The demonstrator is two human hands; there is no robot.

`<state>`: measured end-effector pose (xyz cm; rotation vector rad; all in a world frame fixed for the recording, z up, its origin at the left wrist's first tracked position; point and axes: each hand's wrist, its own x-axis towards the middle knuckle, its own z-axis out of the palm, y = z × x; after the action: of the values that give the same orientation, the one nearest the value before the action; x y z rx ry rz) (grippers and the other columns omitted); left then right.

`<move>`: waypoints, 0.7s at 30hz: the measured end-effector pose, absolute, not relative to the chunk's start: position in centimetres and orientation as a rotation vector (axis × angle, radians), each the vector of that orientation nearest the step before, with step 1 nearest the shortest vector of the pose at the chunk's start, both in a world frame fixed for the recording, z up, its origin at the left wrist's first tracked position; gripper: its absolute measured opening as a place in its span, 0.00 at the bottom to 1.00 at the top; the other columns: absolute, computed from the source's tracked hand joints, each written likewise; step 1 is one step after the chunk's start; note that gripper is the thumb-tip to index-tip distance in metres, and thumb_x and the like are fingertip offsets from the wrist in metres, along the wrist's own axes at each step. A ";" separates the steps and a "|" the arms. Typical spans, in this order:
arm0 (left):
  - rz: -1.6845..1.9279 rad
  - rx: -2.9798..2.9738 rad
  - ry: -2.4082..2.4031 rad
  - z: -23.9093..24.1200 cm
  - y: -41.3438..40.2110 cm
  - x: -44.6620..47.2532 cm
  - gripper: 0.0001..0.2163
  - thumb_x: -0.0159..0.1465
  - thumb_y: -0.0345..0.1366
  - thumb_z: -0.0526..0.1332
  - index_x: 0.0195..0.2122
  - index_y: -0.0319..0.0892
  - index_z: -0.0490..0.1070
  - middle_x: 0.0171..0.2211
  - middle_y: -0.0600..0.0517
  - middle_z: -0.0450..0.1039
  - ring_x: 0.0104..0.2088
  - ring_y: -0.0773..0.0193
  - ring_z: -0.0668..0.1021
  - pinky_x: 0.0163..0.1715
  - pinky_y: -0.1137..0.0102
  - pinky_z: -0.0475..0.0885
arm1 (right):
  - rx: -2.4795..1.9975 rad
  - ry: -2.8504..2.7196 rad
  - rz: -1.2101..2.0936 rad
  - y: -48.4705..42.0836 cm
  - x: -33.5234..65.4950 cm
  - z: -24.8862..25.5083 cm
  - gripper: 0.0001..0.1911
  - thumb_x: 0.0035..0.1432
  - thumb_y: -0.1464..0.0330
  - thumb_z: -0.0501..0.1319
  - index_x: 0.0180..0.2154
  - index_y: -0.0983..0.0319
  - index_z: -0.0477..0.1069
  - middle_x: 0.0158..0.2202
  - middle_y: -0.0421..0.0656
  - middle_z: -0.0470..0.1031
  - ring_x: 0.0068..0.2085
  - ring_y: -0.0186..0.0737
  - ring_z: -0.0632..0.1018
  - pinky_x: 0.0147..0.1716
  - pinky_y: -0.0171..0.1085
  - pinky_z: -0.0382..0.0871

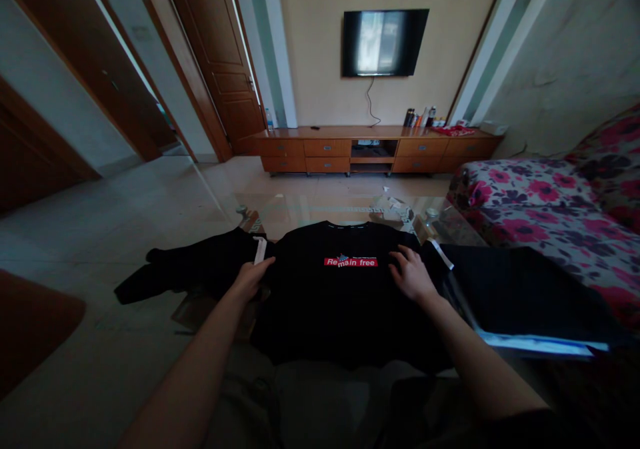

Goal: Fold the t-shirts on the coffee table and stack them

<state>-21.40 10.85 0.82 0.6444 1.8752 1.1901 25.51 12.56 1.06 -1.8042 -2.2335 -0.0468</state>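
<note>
A black T-shirt (320,309) lies spread out, chest side up, on a glass table. Its chest carries a red strip with the white words "Remain free", and a white band shows at each sleeve end. At the shirt's left side, my left hand (249,280) is closed on the cloth, thumb on top; the other fingers are partly hidden. My right hand (413,274) rests on the right of the chest, fingers apart and palm down. Another dark garment (195,266) lies to the left. Right of the shirt is a flat stack of dark cloth (530,289) with a pale blue edge.
The glass table (295,209) bears crumpled white paper (393,206) and a small jar (431,217) at its far side. A flowered sofa (530,196) stands on the right. Beyond are a low wooden cabinet (325,148) and a wall television (385,42). A brown rounded piece (30,329) is at left.
</note>
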 end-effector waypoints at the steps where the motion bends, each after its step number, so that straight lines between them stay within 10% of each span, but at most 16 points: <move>1: 1.173 0.653 1.886 0.6 10.8 -21.4 0.15 0.50 0.40 0.73 0.34 0.35 0.76 0.28 0.44 0.79 0.30 0.56 0.82 0.28 0.68 0.75 | -1.802 -2.286 0.003 12.6 25.1 0.3 0.27 0.70 0.57 0.50 0.66 0.54 0.65 0.71 0.47 0.56 0.68 0.54 0.60 0.62 0.50 0.61; 12: 0.973 0.839 2.181 1.4 9.5 -22.2 0.10 0.57 0.41 0.67 0.33 0.38 0.77 0.25 0.47 0.76 0.26 0.55 0.79 0.24 0.69 0.68 | -2.006 -2.280 0.019 12.7 24.4 -3.2 0.31 0.71 0.48 0.41 0.72 0.44 0.51 0.75 0.37 0.46 0.73 0.52 0.49 0.67 0.55 0.48; 21: 0.979 1.415 2.342 4.3 8.6 -18.4 0.15 0.68 0.44 0.56 0.47 0.42 0.77 0.36 0.44 0.79 0.41 0.53 0.81 0.41 0.67 0.70 | -2.020 -2.260 0.018 12.5 24.2 -3.1 0.31 0.71 0.48 0.42 0.71 0.43 0.52 0.75 0.37 0.46 0.73 0.52 0.49 0.68 0.55 0.47</move>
<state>-18.42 8.57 4.29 1.4148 2.3417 0.9790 24.19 12.48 -3.11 -2.0197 -2.2596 0.0182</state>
